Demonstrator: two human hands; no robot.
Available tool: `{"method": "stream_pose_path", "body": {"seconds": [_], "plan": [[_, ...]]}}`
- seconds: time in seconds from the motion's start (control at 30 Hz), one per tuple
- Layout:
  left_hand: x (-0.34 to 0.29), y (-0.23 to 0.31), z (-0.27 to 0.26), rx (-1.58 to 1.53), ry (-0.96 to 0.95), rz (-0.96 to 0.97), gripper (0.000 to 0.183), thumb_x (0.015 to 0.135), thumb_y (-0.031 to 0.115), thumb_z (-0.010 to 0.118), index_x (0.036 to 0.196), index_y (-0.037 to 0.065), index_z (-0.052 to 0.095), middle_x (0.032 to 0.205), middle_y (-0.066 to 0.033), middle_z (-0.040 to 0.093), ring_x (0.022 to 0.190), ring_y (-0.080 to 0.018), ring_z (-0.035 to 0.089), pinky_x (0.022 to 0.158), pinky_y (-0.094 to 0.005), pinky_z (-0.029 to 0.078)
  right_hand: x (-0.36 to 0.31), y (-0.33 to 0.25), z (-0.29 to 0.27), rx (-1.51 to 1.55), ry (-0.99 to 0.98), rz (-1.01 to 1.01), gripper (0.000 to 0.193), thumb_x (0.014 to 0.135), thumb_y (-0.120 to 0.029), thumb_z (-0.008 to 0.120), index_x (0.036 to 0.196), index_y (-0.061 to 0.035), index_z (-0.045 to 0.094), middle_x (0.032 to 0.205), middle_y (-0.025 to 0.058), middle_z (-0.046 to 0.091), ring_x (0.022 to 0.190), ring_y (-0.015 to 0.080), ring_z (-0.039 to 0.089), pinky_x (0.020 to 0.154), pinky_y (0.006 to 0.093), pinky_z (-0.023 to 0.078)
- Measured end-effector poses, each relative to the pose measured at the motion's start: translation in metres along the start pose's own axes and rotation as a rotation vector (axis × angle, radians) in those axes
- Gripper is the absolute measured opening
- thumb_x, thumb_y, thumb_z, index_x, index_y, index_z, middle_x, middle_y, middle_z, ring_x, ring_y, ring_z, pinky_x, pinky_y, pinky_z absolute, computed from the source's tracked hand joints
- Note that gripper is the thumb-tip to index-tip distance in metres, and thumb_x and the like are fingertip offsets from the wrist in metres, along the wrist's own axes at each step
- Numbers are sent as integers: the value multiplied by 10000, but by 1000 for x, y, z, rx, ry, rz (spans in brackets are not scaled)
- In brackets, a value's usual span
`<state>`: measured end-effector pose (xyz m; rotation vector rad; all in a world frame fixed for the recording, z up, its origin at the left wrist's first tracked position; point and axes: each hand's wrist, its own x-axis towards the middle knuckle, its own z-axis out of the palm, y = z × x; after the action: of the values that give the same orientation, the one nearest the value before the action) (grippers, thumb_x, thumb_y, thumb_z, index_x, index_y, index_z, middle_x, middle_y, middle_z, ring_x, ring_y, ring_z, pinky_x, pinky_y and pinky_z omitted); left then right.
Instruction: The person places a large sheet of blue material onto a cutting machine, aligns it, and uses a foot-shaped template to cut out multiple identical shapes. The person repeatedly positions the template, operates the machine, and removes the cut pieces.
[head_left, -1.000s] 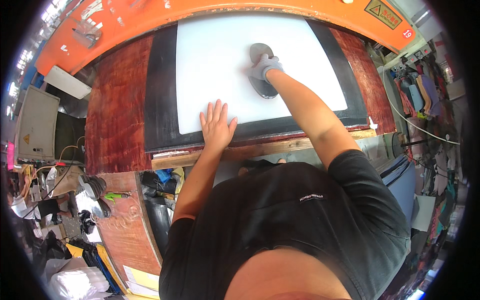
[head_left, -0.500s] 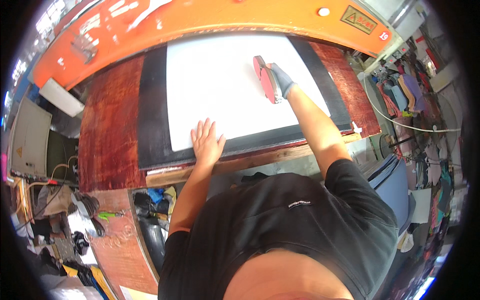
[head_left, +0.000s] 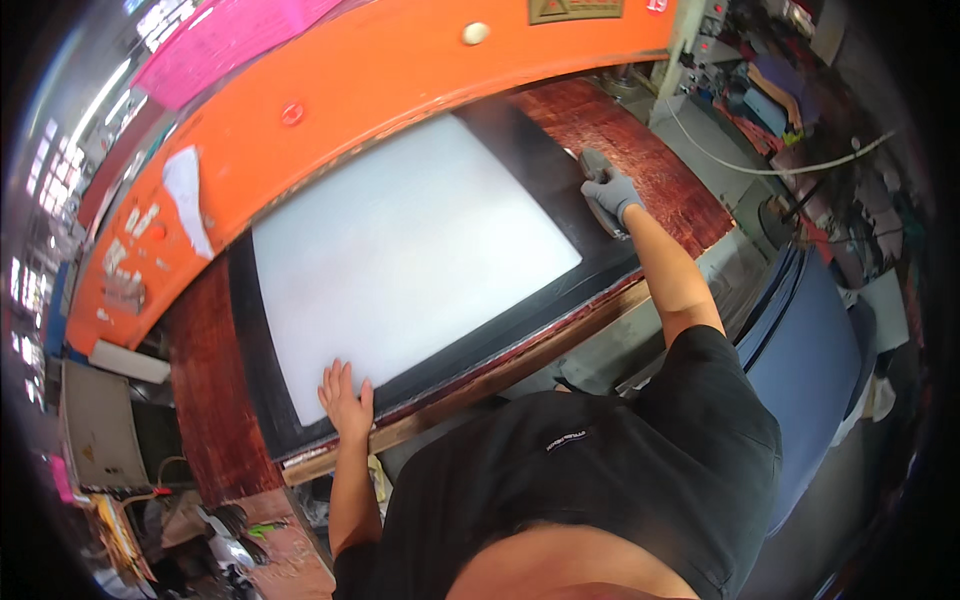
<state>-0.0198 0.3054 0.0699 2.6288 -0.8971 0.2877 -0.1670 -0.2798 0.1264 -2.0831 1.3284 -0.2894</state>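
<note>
A: What is held by the right hand [head_left: 612, 191]?
B: A long gray piece [head_left: 594, 163] is gripped by it, and a gray glove [head_left: 622, 192] is worn on that hand.
A: Where is the piece held?
B: At the right of the scene, well apart from the white sheet [head_left: 400, 270], over the border where the black mat [head_left: 530, 150] is met by the red-brown board [head_left: 680, 195]. Whether either surface is touched by it cannot be told.
A: And the left hand [head_left: 346, 403]?
B: It is bare and open, placed with the fingers spread at the near left corner of the white sheet.
A: How is the rest arranged?
B: The sheet is laid on the mat, the board's near edge is lined by a wooden strip [head_left: 500, 370], and the far side is spanned by an orange beam [head_left: 350, 110].
</note>
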Motion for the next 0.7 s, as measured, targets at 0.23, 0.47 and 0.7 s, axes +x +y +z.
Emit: {"method": "stream_pose_path", "body": {"seconds": [0.23, 0.47, 0.7], "plan": [[22, 112, 23, -15, -132, 88, 501, 857, 293, 593, 1275, 41, 477, 1402, -178, 379, 1309, -382, 315, 1031, -602, 199, -8, 44, 2, -336, 51, -76, 818, 616, -610, 637, 1298, -186, 481, 1310, 194, 433, 1163, 379, 468, 929, 460, 412], [82, 268, 96, -44, -313, 477, 577, 873, 328, 561, 1351, 49, 397, 1449, -177, 312, 1340, -405, 256, 1028, -616, 200, -44, 79, -3, -243, 145, -267, 710, 696, -536, 606, 1227, -77, 499, 1288, 222, 446, 1154, 373, 431, 904, 485, 394], [73, 271, 93, 113, -240, 487, 642, 845, 322, 583, 1390, 83, 343, 1468, -161, 286, 1344, -383, 262, 1041, -586, 210, -191, 198, -46, -3, 540, -343, 403, 723, -291, 674, 1046, -69, 584, 1118, 168, 529, 1051, 352, 498, 894, 449, 413]]}}
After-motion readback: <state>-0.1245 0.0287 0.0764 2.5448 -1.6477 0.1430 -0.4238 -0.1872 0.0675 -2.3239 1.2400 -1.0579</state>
